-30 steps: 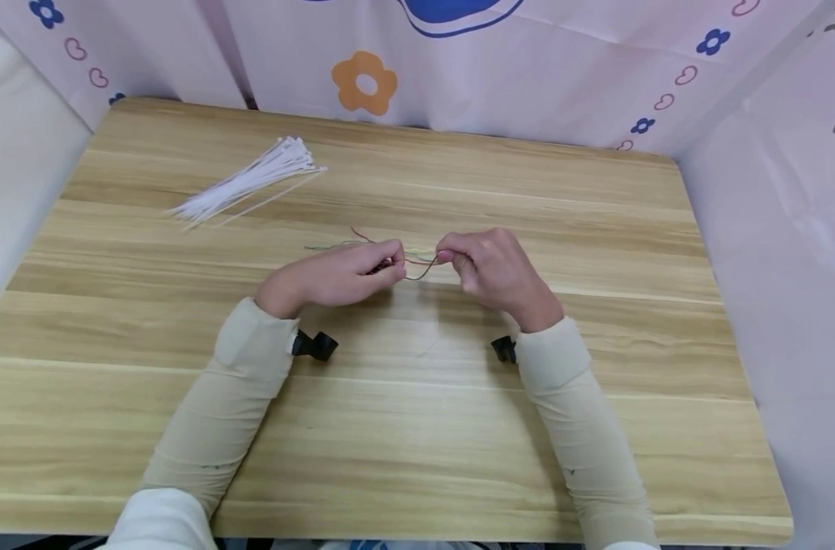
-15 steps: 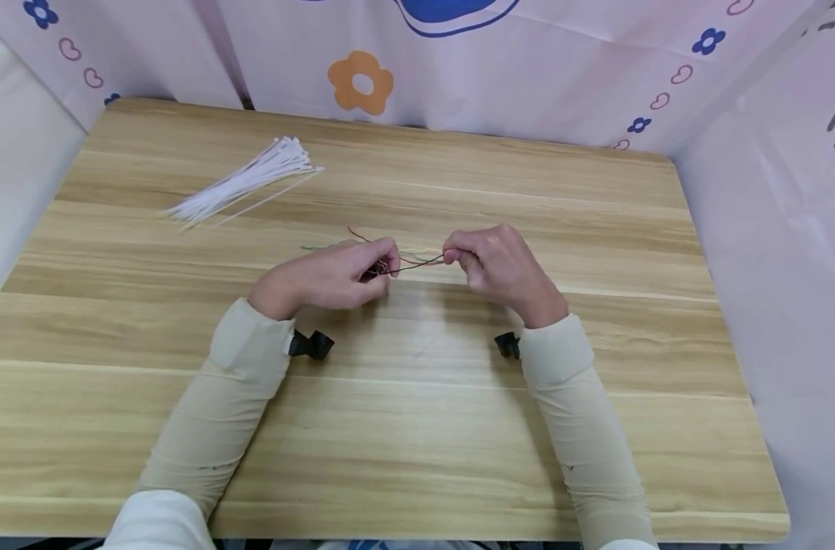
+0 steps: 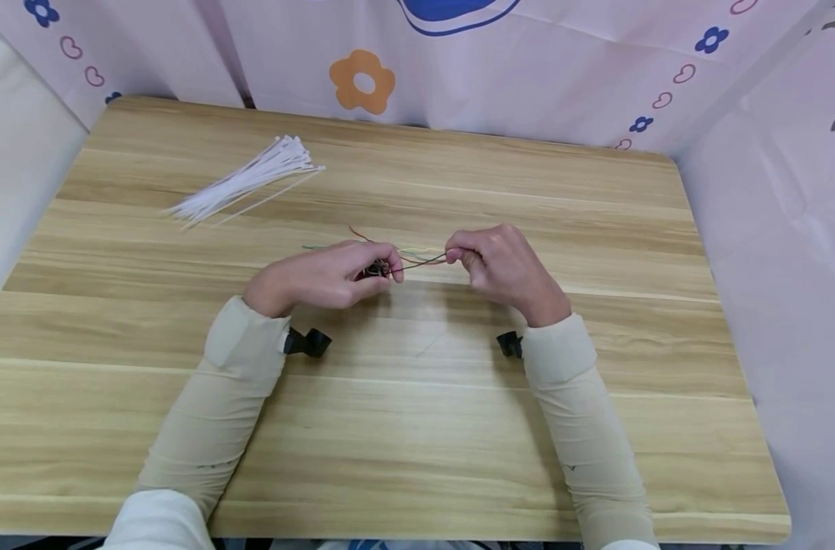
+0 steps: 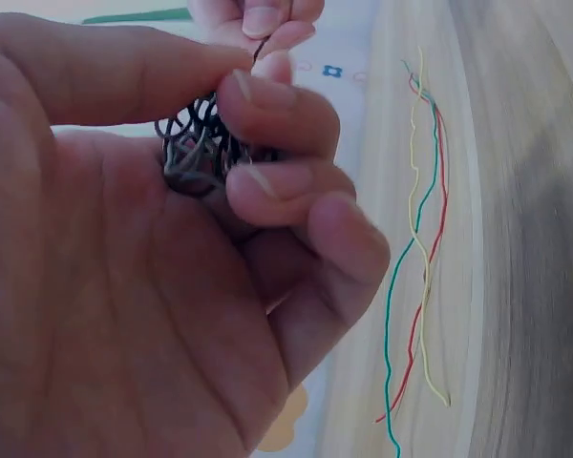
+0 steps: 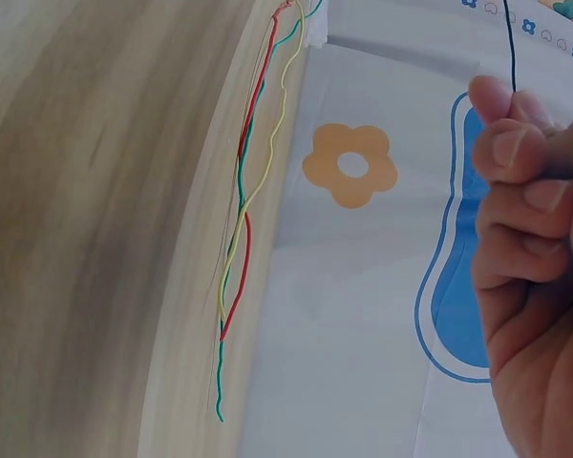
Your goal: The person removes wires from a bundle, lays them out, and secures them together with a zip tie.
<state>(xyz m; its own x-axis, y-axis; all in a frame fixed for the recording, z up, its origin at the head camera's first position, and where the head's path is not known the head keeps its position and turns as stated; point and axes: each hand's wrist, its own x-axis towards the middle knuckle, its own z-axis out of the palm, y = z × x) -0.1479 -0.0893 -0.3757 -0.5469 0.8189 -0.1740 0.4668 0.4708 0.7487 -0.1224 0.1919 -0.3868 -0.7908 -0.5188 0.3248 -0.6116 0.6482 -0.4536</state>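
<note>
I saw the left grip [image 3: 324,275] curled around dark tangled wire [image 4: 196,153], and the right grip [image 3: 503,267] pinching one strand of it. Three coloured wires [image 4: 416,235] lay on the counter [image 3: 417,443].

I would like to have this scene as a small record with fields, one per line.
Left-hand grip: holds a tangle of thin dark wire
Right-hand grip: pinches a thin dark strand
Strand: nearly straight between both grips
On light wood-grain table: thin red wire, green wire, yellow wire
Table, far left: pile of white plastic cable ties
</note>
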